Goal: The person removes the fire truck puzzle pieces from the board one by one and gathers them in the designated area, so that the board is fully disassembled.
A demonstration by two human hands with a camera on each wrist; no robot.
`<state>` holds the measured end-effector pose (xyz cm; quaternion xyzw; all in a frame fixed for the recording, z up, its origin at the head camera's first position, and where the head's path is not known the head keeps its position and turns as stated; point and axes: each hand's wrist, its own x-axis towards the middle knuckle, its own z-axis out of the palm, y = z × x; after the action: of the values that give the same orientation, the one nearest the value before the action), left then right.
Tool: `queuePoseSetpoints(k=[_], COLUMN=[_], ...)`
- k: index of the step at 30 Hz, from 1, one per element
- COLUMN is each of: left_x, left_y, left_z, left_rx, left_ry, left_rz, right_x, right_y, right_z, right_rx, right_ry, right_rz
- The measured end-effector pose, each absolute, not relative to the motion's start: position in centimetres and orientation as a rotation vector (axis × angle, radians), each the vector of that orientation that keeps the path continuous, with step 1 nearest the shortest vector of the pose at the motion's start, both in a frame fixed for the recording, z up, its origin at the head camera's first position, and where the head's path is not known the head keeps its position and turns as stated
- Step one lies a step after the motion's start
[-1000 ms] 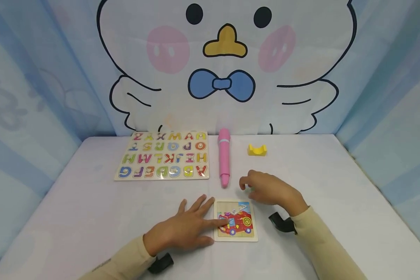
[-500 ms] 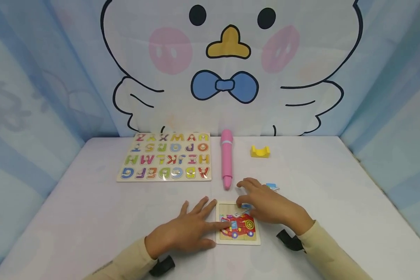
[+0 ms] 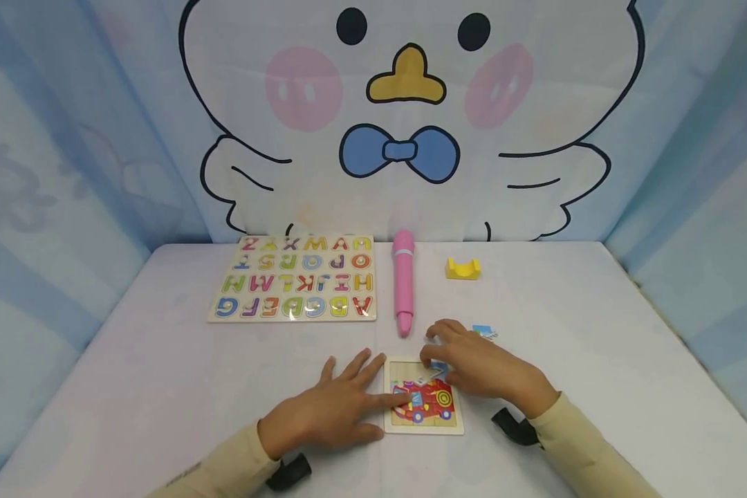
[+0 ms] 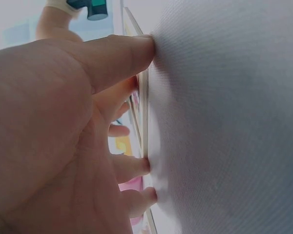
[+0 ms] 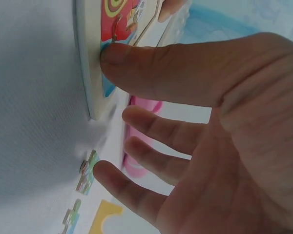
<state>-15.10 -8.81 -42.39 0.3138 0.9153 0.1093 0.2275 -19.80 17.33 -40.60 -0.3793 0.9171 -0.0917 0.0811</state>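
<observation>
The left hand (image 3: 324, 411) lies palm-down left of the puzzle (image 3: 423, 430); the right hand (image 3: 482, 363) arches over its far right corner. The right wrist view shows two loose pieces (image 5: 88, 175) beyond the puzzle, the head view one. Left fingers are spread, holding nothing, index on the puzzle. Right thumb presses the blue piece (image 5: 107, 87) in it; whether the index pinches, I cannot tell.

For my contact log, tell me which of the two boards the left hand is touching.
The small red-vehicle board: the left hand rests a finger on it. The larger letter board lies farther back, touched by neither hand.
</observation>
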Motion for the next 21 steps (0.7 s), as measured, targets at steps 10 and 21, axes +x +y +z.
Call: queuePoseSetpoints(k=[10, 21], left_x=[-14.9, -14.9], left_y=[-8.9, -8.9], left_z=[-42.1, -42.1], left_rx=[0.886, 0.887], left_ry=[2.538, 2.538], left_rz=[0.297, 0.29], right_x=[-19.5, -19.2], right_y=[16.8, 16.3], right_z=[-40.4, -40.1], right_rx=[-1.154, -1.022], right_ry=[2.761, 2.751], right_rz=[-0.28, -0.248])
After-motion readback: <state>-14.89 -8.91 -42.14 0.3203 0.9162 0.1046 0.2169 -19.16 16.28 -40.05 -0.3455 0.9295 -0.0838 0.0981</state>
